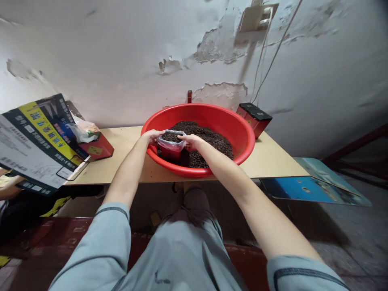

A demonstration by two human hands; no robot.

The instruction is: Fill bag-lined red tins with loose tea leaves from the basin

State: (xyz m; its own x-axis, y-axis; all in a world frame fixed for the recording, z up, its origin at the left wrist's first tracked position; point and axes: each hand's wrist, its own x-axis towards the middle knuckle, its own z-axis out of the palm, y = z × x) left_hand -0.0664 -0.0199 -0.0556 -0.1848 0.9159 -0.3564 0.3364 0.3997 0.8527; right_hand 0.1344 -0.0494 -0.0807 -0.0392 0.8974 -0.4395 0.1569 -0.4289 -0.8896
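Note:
A wide red plastic basin (247, 139) holds a heap of dark, crumbly granules (216, 141); I cannot tell exactly what they are. Inside it, at the near left, stands a small red box (171, 154) lined with a clear plastic bag (172, 144), whose mouth is folded outward. More of the dark granules fill the bag. My left hand (153, 136) pinches the bag's rim at the left corner. On the opposite side my right hand (192, 142) grips the rim, thumb over the top edge. The fingertips are partly hidden.
A pale tabletop (273, 159) carries the basin. Behind it on the right is a red box with a black top (256, 117); another red box (101, 147) with plastic inside lies left. A printed cardboard sheet (39, 141) leans over the left end. Cables (265, 60) hang from a wall socket.

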